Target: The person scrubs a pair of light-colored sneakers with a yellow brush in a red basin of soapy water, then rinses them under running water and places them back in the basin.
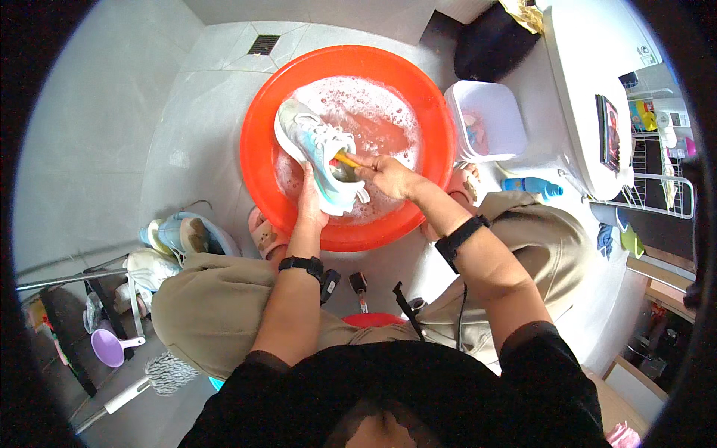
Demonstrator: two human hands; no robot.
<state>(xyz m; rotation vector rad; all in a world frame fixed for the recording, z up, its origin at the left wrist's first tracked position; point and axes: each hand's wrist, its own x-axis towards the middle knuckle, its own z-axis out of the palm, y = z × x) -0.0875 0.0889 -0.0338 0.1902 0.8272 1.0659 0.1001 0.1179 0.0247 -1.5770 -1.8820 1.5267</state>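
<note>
A white and pale-blue sneaker with white laces is tilted over an orange-red plastic basin. My left hand grips it by the side near the heel. In my right hand is the yellow handle of a brush, which reaches into the shoe's opening. The brush's far end is mostly hidden inside the shoe. Below, the basin holds soapy water with white foam around its edge.
A white plastic bucket stands right of the basin, near a blue bottle lying on the floor. More shoes sit at the left in a light-blue container. A purple ladle and a mop-like brush are lower left. A floor drain lies beyond the basin.
</note>
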